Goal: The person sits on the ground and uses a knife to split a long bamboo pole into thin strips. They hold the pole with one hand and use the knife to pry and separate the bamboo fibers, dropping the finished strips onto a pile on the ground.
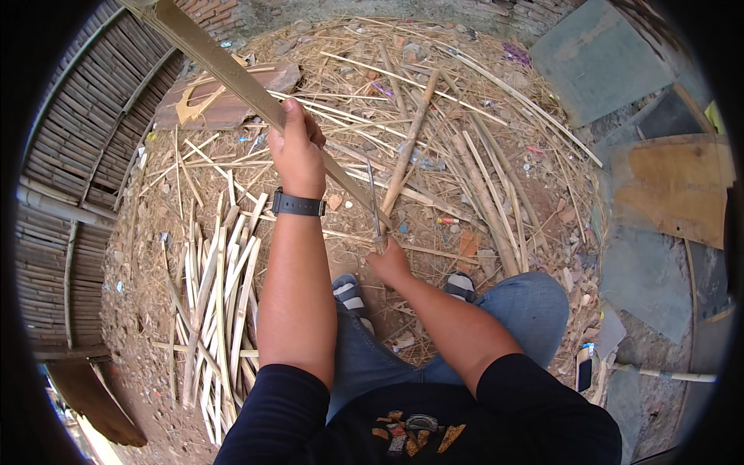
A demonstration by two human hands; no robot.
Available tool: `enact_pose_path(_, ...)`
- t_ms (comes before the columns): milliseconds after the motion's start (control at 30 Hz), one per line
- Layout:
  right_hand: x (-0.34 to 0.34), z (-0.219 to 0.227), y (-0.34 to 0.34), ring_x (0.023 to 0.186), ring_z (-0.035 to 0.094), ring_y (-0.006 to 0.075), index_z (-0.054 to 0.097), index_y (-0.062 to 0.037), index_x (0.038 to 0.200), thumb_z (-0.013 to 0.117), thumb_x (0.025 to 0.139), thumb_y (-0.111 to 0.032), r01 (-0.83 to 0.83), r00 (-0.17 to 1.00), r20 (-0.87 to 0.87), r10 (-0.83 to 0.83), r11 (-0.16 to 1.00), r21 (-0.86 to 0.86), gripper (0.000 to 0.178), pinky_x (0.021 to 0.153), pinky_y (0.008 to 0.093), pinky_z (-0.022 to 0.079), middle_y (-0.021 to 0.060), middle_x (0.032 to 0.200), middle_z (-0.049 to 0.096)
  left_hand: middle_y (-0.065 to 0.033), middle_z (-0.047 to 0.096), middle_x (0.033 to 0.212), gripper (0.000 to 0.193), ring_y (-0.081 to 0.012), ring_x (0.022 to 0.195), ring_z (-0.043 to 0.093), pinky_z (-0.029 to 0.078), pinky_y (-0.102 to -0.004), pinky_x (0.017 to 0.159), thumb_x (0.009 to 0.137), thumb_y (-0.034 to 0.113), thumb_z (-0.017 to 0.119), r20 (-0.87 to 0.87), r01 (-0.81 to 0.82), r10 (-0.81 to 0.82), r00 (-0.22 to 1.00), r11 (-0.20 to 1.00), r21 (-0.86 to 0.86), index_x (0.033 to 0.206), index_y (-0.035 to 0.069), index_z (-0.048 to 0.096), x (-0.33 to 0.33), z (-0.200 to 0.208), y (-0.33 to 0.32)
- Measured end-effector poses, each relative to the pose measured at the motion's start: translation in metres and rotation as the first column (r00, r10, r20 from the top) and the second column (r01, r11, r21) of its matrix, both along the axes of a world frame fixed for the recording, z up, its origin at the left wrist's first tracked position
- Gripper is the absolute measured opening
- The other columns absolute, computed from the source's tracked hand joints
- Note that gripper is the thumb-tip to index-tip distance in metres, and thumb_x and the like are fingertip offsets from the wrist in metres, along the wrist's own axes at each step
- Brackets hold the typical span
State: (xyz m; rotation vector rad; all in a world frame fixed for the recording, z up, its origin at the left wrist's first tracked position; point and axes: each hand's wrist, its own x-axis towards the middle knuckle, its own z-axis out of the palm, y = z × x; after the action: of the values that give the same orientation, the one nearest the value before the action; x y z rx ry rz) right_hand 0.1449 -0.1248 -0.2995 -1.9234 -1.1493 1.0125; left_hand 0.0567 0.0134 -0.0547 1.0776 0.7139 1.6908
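Observation:
My left hand (299, 159), with a dark watch on its wrist, is closed round a long split bamboo pole (229, 71). The pole slants from the upper left down to the ground in front of my feet, where its lower end lies close to a knife. My right hand (390, 266) grips the handle of this long narrow-bladed knife (373, 194), low between my feet. The blade points away from me and stands beside the pole's lower end; whether they touch I cannot tell. A round bamboo stick (413, 143) lies just beyond the blade.
A heap of split bamboo strips (221, 302) lies left of my legs. More poles (488, 194) and straw cover the ground ahead. A rusty sheet (232, 97) lies at far left, near a bamboo-slat wall (93, 132). Grey panels (604, 66) and a phone (583, 368) are on the right.

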Motion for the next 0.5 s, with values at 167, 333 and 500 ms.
enact_pose_path(167,-0.0039,0.0085,-0.0020,0.096,0.064,0.0436,0.057,0.0003,0.111,0.069,0.076,-0.025,-0.017,1.000,0.001,0.017,0.998,0.060,0.045,0.083,0.0485,0.051,0.0275,0.097,0.067,0.0047,0.033,0.061,0.035,-0.0078,0.053,0.031,0.027,-0.0259,0.050,0.100,0.040,0.054,-0.006,0.027,-0.027,1.000,1.000,0.013,0.080,0.013,0.046,0.0003,-0.0015,0.0008)
enact_pose_path(333,-0.0022,-0.0013,-0.0001,0.094,0.064,0.0443,0.056,-0.0006,0.111,0.069,0.076,-0.024,-0.011,0.999,0.035,0.009,0.999,0.045,0.044,0.083,0.0495,0.051,0.0272,0.095,0.067,0.0054,0.031,0.061,0.033,-0.0086,0.053,0.031,0.028,-0.0266,0.051,0.100,0.041,0.054,-0.004,0.001,-0.001,1.000,1.000,-0.014,0.082,0.013,0.048,-0.0012,-0.0017,0.0008)
enact_pose_path(500,-0.0026,0.0001,-0.0022,0.094,0.064,0.0442,0.056,-0.0005,0.110,0.068,0.076,-0.024,-0.027,0.999,0.028,0.026,0.997,0.069,0.043,0.083,0.0497,0.051,0.0274,0.096,0.067,0.0056,0.031,0.061,0.033,-0.0085,0.053,0.030,0.027,-0.0265,0.051,0.100,0.040,0.054,-0.002,0.009,-0.009,1.000,1.000,-0.012,0.082,0.013,0.048,-0.0011,-0.0001,-0.0007)
